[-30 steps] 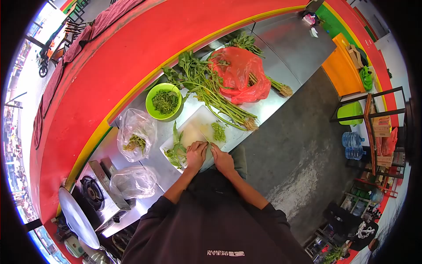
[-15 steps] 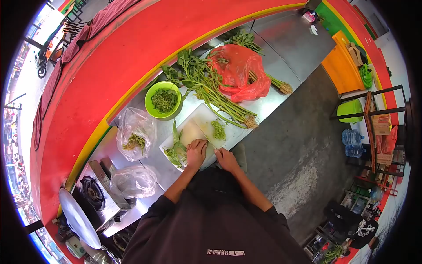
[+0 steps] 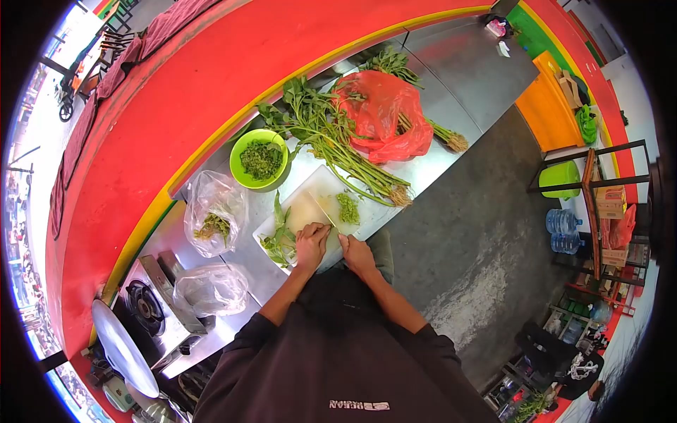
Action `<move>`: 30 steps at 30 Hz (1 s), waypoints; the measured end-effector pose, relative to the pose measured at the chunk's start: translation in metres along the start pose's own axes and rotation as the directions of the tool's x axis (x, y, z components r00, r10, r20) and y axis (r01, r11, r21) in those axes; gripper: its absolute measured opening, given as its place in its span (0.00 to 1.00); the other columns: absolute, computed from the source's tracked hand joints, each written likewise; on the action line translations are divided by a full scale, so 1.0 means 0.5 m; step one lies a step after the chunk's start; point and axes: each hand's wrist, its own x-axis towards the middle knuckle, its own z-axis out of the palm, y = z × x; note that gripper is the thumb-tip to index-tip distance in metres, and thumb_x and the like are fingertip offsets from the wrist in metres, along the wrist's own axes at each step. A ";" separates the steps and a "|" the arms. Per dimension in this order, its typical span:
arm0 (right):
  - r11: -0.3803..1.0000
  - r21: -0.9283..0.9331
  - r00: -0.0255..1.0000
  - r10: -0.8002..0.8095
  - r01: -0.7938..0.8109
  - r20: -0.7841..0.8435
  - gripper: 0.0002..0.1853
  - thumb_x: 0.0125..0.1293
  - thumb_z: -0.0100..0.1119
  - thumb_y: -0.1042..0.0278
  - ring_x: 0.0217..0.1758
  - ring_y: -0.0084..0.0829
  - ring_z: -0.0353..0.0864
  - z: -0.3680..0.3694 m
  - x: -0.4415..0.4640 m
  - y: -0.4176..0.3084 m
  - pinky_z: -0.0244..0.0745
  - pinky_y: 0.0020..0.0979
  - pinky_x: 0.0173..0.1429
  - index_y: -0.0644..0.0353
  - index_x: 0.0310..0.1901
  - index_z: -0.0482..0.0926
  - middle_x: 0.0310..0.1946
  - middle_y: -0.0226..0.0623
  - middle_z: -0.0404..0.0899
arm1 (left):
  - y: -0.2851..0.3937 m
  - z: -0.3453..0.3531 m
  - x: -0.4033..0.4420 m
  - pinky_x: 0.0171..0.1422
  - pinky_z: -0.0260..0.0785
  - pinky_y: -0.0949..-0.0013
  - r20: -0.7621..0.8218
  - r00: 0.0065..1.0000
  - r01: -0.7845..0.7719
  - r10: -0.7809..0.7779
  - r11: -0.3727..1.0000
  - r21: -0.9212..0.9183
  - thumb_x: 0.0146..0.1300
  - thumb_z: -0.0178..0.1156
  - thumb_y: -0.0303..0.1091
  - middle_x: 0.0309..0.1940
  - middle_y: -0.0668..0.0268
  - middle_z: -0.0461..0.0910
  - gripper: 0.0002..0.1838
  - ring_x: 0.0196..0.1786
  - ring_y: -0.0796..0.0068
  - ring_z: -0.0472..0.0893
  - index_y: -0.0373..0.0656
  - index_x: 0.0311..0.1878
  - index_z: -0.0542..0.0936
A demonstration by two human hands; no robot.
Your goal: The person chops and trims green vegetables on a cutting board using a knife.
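My right hand (image 3: 358, 255) is wrapped round the handle of a knife (image 3: 324, 211), whose thin blade points away from me across the white cutting board (image 3: 321, 178). Close to the blade, my left hand (image 3: 311, 244) has its fingers curled down on the board, pressing on green stems that are mostly hidden beneath it. Leafy stems (image 3: 280, 241) lie to the left of that hand. Right of the blade sits a small heap of chopped green stems (image 3: 348, 209).
Beyond the board stand a lime-green bowl (image 3: 265, 185) of chopped leaves, a long bunch of rooted greens (image 3: 360, 166) and a red plastic bag (image 3: 388, 116). Clear plastic bags (image 3: 211, 290) lie left, near a gas stove (image 3: 144, 307). Another person (image 3: 564, 356) is at lower right.
The whole view has shifted slightly. Both hands stay at the board, with the knife blade still beside my left fingers; my right hand has moved very little.
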 end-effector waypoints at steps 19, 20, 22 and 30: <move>0.998 -0.040 0.999 0.043 -0.042 0.005 0.33 0.83 0.43 0.37 0.40 0.70 0.85 -0.010 -0.022 -0.009 0.80 0.64 0.47 0.64 0.42 0.82 0.33 0.65 0.84 | -0.002 0.002 0.003 0.53 0.70 0.58 0.010 1.000 0.019 -0.019 1.000 -0.011 0.65 0.71 0.30 0.42 0.70 0.86 0.08 0.48 0.64 0.83 0.47 0.47 0.91; 0.998 -0.027 0.998 0.050 -0.050 0.032 0.33 0.82 0.43 0.37 0.41 0.70 0.85 -0.017 -0.024 -0.013 0.80 0.64 0.48 0.64 0.42 0.82 0.33 0.66 0.85 | -0.007 0.005 0.000 0.53 0.70 0.58 0.006 1.000 0.021 -0.021 1.000 -0.022 0.65 0.71 0.30 0.42 0.69 0.87 0.08 0.47 0.64 0.84 0.46 0.46 0.91; 0.997 -0.022 0.996 0.074 -0.073 0.051 0.32 0.82 0.44 0.38 0.40 0.70 0.84 -0.016 -0.031 -0.005 0.79 0.65 0.49 0.64 0.41 0.82 0.34 0.64 0.85 | -0.012 0.003 0.002 0.53 0.71 0.57 0.008 0.999 0.033 -0.033 0.997 -0.066 0.64 0.72 0.30 0.42 0.68 0.88 0.07 0.47 0.63 0.84 0.46 0.45 0.90; 1.000 -0.021 0.999 0.001 -0.002 -0.049 0.30 0.83 0.47 0.41 0.35 0.67 0.83 -0.003 -0.054 0.014 0.78 0.63 0.43 0.62 0.37 0.81 0.28 0.60 0.84 | -0.004 -0.002 -0.002 0.50 0.69 0.58 0.009 1.000 0.017 -0.017 0.999 -0.036 0.65 0.71 0.28 0.39 0.67 0.83 0.08 0.45 0.63 0.83 0.44 0.46 0.90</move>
